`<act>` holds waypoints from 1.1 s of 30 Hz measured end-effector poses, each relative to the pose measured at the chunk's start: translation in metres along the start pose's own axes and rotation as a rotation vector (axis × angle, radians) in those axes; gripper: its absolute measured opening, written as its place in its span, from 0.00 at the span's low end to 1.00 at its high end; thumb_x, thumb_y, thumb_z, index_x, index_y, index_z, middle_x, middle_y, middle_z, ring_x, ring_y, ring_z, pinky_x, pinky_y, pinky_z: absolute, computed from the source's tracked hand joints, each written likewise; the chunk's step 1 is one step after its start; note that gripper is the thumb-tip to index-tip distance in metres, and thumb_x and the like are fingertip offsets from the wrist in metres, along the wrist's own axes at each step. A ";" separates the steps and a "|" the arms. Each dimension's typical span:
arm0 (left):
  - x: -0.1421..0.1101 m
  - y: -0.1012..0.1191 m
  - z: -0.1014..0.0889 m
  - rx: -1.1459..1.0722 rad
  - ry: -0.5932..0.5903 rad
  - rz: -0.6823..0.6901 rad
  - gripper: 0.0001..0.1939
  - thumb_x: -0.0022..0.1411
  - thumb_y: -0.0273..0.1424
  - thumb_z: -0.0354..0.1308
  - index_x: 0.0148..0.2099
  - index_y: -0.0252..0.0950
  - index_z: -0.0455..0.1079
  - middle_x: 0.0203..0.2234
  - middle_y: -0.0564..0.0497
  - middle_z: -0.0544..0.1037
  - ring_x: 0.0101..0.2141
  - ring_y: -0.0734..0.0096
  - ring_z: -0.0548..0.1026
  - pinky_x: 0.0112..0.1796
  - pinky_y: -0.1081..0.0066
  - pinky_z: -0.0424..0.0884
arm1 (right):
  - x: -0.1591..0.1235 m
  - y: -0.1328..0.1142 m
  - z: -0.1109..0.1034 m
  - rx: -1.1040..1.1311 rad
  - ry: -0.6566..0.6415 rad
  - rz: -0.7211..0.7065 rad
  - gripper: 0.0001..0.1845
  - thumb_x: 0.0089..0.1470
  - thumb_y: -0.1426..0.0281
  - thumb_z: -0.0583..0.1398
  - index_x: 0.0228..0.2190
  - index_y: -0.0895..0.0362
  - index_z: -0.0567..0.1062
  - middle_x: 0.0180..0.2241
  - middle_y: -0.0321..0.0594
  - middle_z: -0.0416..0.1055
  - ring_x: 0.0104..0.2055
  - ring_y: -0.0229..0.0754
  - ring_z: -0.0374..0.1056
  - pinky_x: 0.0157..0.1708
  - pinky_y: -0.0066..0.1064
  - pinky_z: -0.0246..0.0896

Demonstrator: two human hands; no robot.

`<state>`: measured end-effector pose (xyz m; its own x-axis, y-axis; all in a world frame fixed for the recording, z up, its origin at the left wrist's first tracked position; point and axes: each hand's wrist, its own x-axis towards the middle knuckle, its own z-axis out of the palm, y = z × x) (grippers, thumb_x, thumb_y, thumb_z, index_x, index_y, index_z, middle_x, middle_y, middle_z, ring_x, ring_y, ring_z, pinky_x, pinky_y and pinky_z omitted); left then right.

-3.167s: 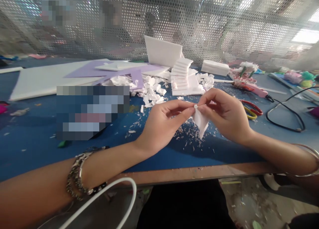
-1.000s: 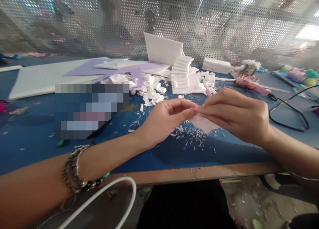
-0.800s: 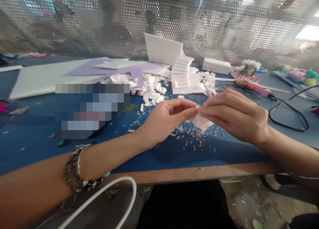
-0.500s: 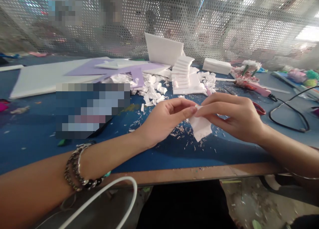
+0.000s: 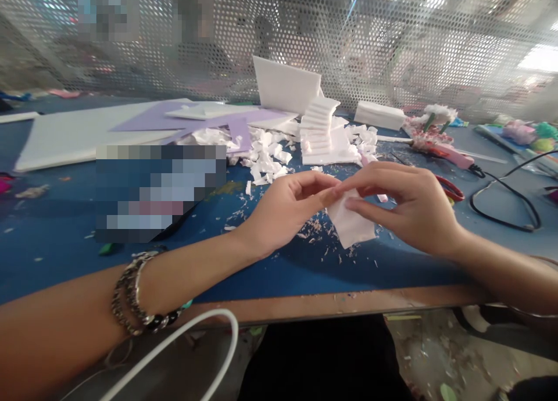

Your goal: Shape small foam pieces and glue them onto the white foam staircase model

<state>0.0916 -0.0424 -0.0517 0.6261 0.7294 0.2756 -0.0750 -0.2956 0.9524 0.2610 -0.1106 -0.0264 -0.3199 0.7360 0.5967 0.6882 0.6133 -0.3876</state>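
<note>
A small white piece of thin foam or paper (image 5: 352, 224) hangs between my hands above the front of the blue table. My left hand (image 5: 290, 212) pinches its upper left corner between thumb and fingertips. The thumb of my right hand (image 5: 410, 206) presses on the front of the piece, with the index finger reaching over its top edge to my left fingertips. Behind them stands a small white staircase model (image 5: 317, 128) on a white base, with torn white scraps (image 5: 265, 157) heaped beside it.
White and lilac sheets (image 5: 78, 133) lie at the back left, near a blurred-out device. To the right are a pink glue gun (image 5: 457, 158) with a black cable (image 5: 501, 210) and red-handled scissors (image 5: 451, 189). A perforated metal screen (image 5: 383, 46) rises behind; a white cable (image 5: 192, 325) loops below the edge.
My right thumb has slid down onto the front of the white piece, and its fingers have parted a little. The piece now shows flatter and wider. My left hand stays in place.
</note>
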 end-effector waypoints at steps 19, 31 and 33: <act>0.000 0.001 0.000 -0.002 0.027 0.022 0.07 0.52 0.34 0.60 0.32 0.36 0.71 0.28 0.54 0.76 0.28 0.77 0.72 0.30 0.78 0.66 | 0.002 0.001 0.002 0.262 -0.046 0.215 0.16 0.51 0.80 0.52 0.32 0.54 0.77 0.32 0.34 0.72 0.30 0.30 0.65 0.26 0.23 0.59; 0.003 -0.002 -0.001 -0.045 0.013 -0.025 0.09 0.53 0.36 0.60 0.33 0.35 0.71 0.27 0.53 0.74 0.28 0.78 0.70 0.32 0.77 0.66 | -0.001 -0.001 0.006 -0.127 0.054 -0.061 0.08 0.51 0.75 0.56 0.34 0.55 0.74 0.31 0.36 0.70 0.33 0.31 0.66 0.35 0.25 0.62; 0.003 -0.002 0.000 -0.069 0.014 -0.045 0.09 0.52 0.36 0.60 0.32 0.35 0.71 0.27 0.54 0.74 0.29 0.79 0.69 0.33 0.78 0.65 | -0.002 0.001 0.006 -0.223 0.088 -0.147 0.08 0.52 0.75 0.56 0.34 0.56 0.73 0.31 0.36 0.71 0.34 0.31 0.66 0.36 0.24 0.62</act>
<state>0.0934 -0.0400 -0.0527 0.6196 0.7495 0.2332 -0.1002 -0.2192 0.9705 0.2581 -0.1100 -0.0322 -0.3756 0.6099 0.6978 0.7683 0.6260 -0.1337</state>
